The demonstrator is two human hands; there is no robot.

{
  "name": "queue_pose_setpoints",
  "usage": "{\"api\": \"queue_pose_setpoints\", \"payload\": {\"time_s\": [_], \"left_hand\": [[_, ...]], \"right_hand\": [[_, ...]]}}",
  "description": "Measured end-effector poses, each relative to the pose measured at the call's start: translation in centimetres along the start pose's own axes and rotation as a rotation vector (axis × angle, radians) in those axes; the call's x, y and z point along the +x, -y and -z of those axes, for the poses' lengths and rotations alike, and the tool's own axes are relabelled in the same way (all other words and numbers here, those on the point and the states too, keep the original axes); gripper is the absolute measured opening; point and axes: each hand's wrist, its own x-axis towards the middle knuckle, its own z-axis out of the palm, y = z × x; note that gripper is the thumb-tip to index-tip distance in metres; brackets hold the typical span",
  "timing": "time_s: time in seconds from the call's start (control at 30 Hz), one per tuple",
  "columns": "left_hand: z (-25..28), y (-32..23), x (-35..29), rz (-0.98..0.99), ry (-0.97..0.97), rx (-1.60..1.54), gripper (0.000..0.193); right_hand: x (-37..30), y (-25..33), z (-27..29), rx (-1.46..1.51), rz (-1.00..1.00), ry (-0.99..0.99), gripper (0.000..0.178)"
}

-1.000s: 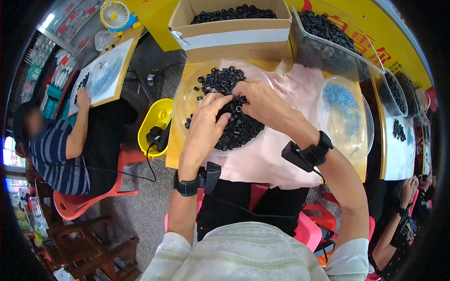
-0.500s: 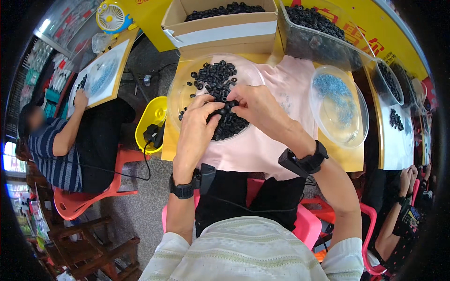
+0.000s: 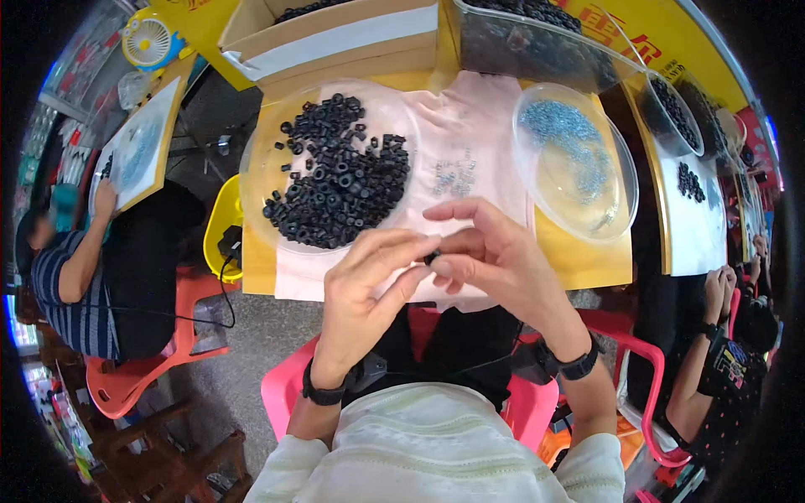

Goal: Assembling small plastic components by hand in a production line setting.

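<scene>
Two hands [image 3: 369,281] together, pinching small black piece [image 3: 432,257].

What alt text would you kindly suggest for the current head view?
A person's left hand and right hand meet at a small black piece, fingers close together, over a pink cloth's near edge. Beyond, a clear tray of black pieces stands left, a second clear tray of blue bits right.
</scene>
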Motion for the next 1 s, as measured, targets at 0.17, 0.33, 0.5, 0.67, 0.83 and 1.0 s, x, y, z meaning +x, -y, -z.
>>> {"api": "queue_pose_setpoints", "payload": {"time_s": [0.17, 0.33, 0.5, 0.67, 0.83, 1.0], "left_hand": [[-1.7, 1.2, -0.2, 0.034, 0.107, -0.169, 0.029], [-3.6, 2.6, -0.3, 0.123, 0.053, -0.522, 0.025], [-5.6, 3.7, -0.3, 0.364, 0.048, -0.736, 0.025], [-5.3, 4.2, -0.3, 0.475, 0.096, -0.769, 0.021], [-5.4, 4.4, -0.3, 0.414, 0.142, -0.763, 0.02], [-5.2, 4.4, -0.4, 0.442, 0.164, -0.787, 0.021]], "right_hand": [[-2.4, -0.7, 1.0, -0.005, -0.066, 0.038, 0.04], [-1.1, -0.9, 3.0, -0.508, 0.025, -0.276, 0.02], [2.3, -3.4, 3.1, -0.787, 0.325, -0.424, 0.015], [3.8, -3.9, 3.6, -0.894, 0.35, -0.372, 0.017], [4.5, -3.7, 3.7, -0.919, 0.331, -0.351, 0.011], [4.7, -3.5, 3.9, -0.923, 0.282, -0.34, 0.011]]}}
